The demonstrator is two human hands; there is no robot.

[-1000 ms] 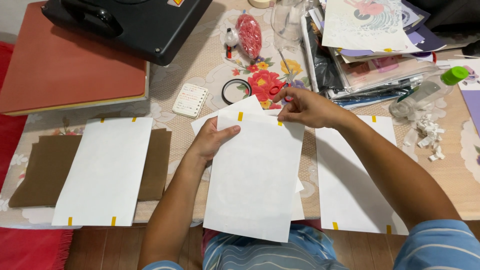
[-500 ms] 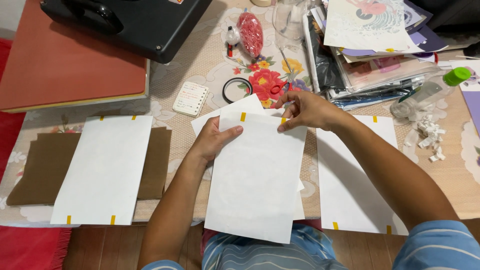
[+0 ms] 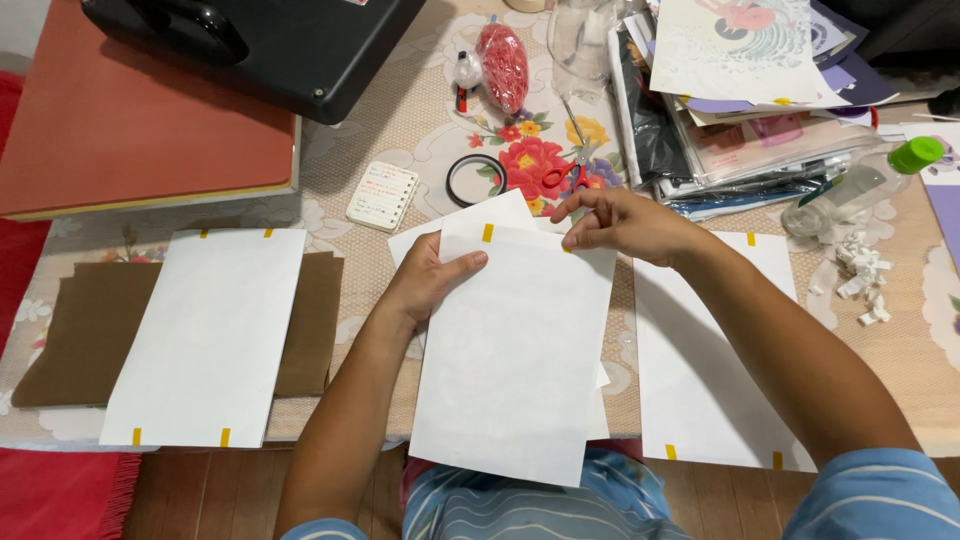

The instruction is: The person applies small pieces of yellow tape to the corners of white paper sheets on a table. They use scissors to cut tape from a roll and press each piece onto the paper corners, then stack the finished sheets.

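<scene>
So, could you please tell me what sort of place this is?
Probably a home craft table: a floral tablecloth, a black press-like machine, red-handled scissors, a tape roll and taped white sheets.

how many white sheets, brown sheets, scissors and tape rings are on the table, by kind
White sheets taped at the corners: 2, left sheet and right sheet
White sheets under the hands: at least 2, top sheet
Brown sheets: at least 1
Red-handled scissors: 1
Black tape ring: 1
Total: at least 7
</scene>
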